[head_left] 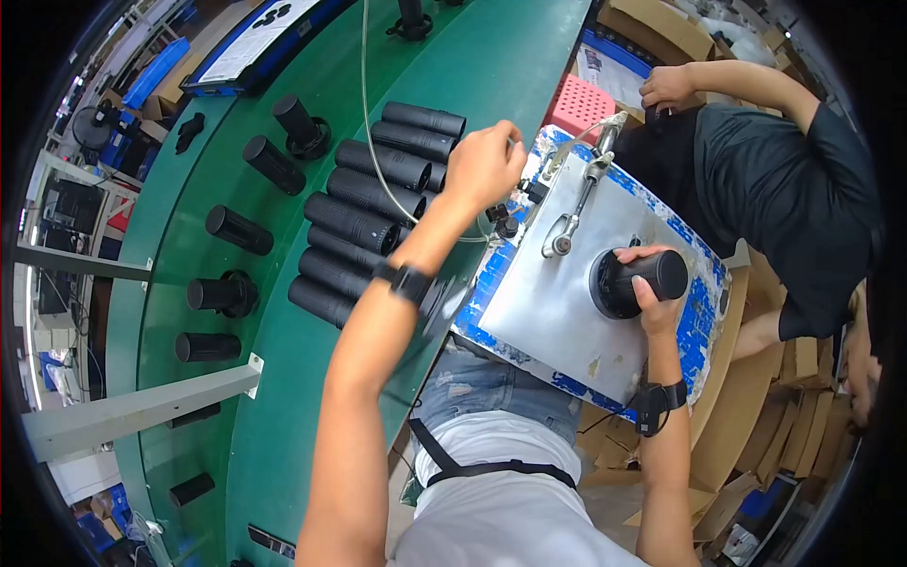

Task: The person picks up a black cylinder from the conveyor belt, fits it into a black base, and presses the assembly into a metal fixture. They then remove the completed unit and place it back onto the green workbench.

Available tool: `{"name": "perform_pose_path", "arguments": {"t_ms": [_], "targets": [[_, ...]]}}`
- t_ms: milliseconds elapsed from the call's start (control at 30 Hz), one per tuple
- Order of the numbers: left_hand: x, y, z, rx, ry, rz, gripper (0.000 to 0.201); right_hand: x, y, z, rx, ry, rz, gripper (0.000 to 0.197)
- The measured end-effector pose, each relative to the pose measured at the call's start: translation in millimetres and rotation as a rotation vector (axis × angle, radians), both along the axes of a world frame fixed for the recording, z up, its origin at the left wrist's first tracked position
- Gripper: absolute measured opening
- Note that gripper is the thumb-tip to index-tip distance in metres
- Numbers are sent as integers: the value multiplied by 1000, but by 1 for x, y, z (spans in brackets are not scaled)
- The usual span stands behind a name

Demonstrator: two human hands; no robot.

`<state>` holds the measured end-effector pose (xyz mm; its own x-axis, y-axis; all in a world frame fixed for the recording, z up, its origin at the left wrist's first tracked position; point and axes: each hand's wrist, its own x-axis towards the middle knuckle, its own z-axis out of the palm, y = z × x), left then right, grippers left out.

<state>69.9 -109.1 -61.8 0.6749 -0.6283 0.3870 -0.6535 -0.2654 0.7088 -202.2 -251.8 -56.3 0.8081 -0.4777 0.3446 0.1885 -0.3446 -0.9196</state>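
Note:
My right hand [650, 288] grips a black cylinder [641, 280] standing on a round black base on the grey metal plate [553, 312] with blue-flecked edges. My left hand [484, 163] is raised over the plate's far left corner, fingers closed around a thin tool near a clear hose [368, 123]; what exactly it pinches is hidden. A metal lever fixture [576, 203] lies on the plate between both hands. A stack of black tubes [373, 203] lies on the green conveyor just left of my left hand.
More black tubes [236, 230] stand or lie along the green conveyor belt [283, 397]. Another person in a black shirt [775, 180] works at the right beside cardboard boxes [746, 416]. A pink crate [578, 104] sits beyond the plate. A grey metal bar [142, 406] crosses the left.

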Motion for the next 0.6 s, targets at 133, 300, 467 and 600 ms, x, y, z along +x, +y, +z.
{"name": "perform_pose_path", "arguments": {"t_ms": [133,300,467,600], "targets": [[23,-27,-45,384,-194,-114,33,6,-3,-6,-95,-55,-21,35],[19,-35,-48,711,-1,-158,52,4,-6,2,-82,-29,-89,35],[29,-23,-60,650,91,-171,60,12,5,-2,31,-164,-52,30],[11,40,-45,139,-66,-4,35,8,2,-23,-166,-44,-196,30]]}}
